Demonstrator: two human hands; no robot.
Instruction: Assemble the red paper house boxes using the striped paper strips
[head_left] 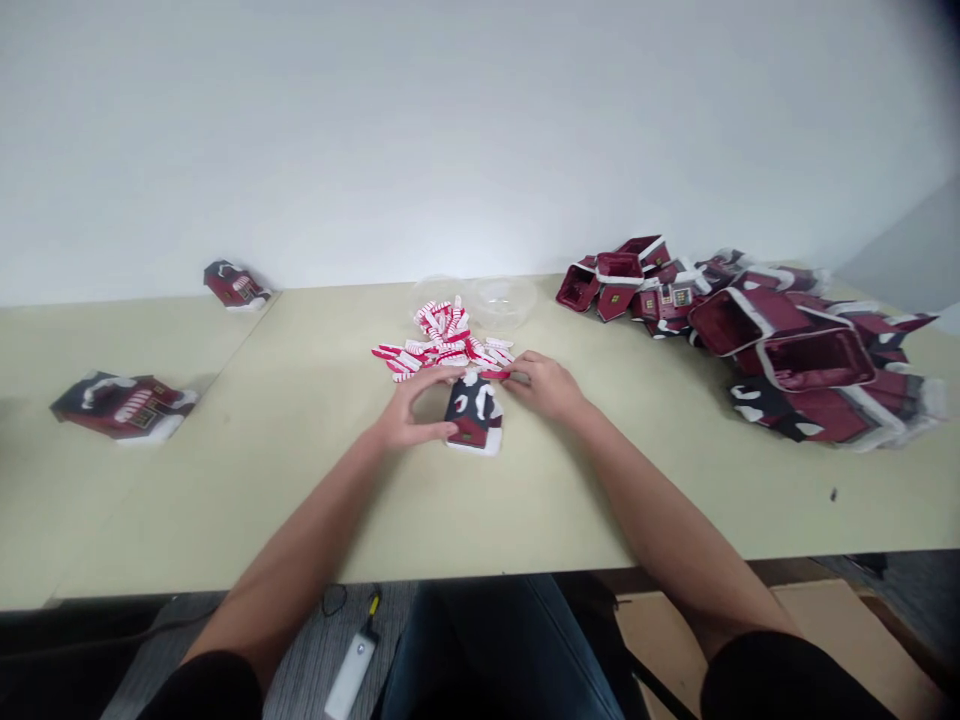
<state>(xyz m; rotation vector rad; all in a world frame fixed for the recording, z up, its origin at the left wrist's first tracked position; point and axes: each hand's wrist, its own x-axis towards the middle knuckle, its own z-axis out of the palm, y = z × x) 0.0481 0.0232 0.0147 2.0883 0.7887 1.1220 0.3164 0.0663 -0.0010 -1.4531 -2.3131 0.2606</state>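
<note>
Little house [471, 408]: on the table [517, 520], between both hands | left hand [406, 414]: fingers hold it | right hand [551, 388]: fingers seem to pinch a red strip [493, 375] | oops: loose hold may let house slip; stripy pile [444, 345] so near may get bumped

At our left hand [397, 413] a small house [472, 418] shows dark red below and black above, blotched white. At our right hand [550, 385] a strip [495, 375] is bright red. Beyond both hands we see red-and-white pieces [450, 350] (some striped like candy canes); right of our right hand, piled houses [787, 310] in dark red, black and white.
</note>
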